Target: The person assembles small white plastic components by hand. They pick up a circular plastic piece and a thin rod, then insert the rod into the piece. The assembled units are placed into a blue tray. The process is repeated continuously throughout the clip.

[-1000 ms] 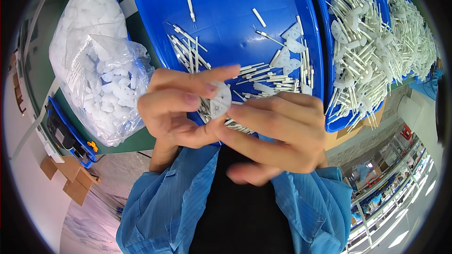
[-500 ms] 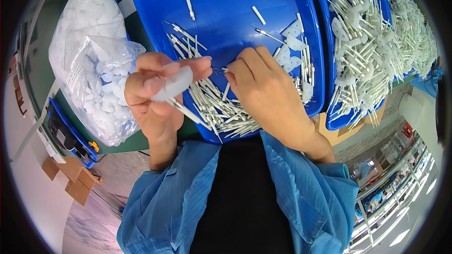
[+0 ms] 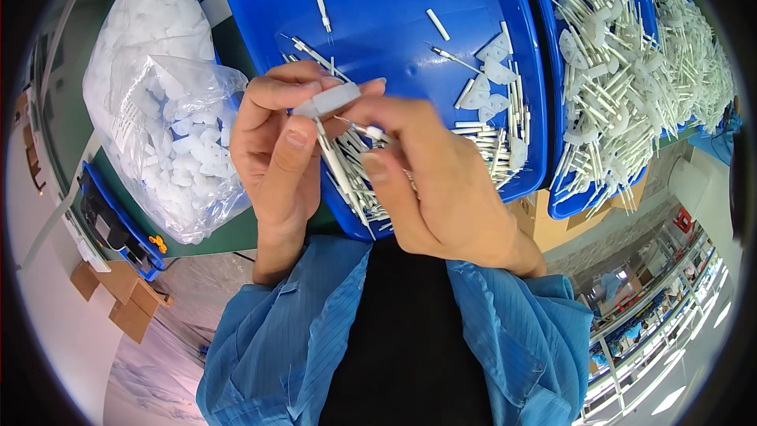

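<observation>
My left hand (image 3: 272, 150) is closed on a white translucent plastic piece (image 3: 334, 99), held between thumb and fingers. From that piece a thin white rod (image 3: 337, 166) slants down toward me; whether there is more than one I cannot tell. My right hand (image 3: 457, 189) pinches a white rod with a thin metal pin (image 3: 371, 132), its pin pointing at the plastic piece and close to it. Whether the pin touches is unclear. Both hands are above a blue tray (image 3: 378, 24) holding many similar rods and a few half-round plastic pieces (image 3: 476, 95) on its right side.
To the left lies a clear bag (image 3: 150, 39) full of white plastic pieces. On the right, a second blue tray (image 3: 542, 0) is heaped with rods fitted to plastic pieces, with another pile (image 3: 682, 47) beyond. A cardboard box (image 3: 544, 225) shows below the trays.
My right hand has come up from the rods in the tray and moved left, now with a rod in its pinch. The plastic piece in my left hand has turned and shifted right.
</observation>
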`<action>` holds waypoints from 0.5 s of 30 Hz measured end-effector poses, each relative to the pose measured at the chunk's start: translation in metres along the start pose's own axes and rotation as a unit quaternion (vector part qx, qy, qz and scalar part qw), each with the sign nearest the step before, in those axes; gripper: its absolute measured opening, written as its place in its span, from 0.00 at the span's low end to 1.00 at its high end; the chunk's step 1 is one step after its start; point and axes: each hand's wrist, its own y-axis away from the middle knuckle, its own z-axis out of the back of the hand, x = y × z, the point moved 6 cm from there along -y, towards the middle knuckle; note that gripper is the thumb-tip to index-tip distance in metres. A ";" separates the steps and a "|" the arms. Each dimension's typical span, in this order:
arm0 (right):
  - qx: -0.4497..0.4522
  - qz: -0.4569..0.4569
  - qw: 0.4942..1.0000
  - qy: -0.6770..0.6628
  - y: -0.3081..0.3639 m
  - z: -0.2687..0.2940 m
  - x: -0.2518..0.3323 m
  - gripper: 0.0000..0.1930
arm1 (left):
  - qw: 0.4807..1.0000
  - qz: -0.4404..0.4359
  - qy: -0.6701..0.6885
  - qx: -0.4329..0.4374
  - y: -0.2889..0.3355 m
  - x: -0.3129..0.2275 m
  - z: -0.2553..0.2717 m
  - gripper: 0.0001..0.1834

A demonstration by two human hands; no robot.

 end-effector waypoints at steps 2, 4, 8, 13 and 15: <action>-0.001 0.027 0.999 0.030 0.001 -0.007 -0.004 0.07 | 1.000 -0.011 -0.009 0.008 0.002 0.002 -0.001 0.15; 0.011 -0.011 0.999 0.046 0.003 -0.004 -0.001 0.07 | 1.000 -0.011 0.011 0.015 0.002 0.001 -0.002 0.13; 0.022 -0.050 0.991 0.124 0.007 -0.003 0.000 0.08 | 1.000 -0.013 -0.003 0.002 0.001 -0.002 -0.001 0.12; 0.032 -0.068 0.995 0.064 0.009 -0.007 -0.006 0.07 | 0.999 -0.023 -0.023 -0.006 0.003 0.000 -0.005 0.12; 0.039 -0.088 0.995 0.030 0.009 -0.004 -0.006 0.06 | 0.999 -0.015 -0.039 -0.011 0.003 -0.001 -0.004 0.12</action>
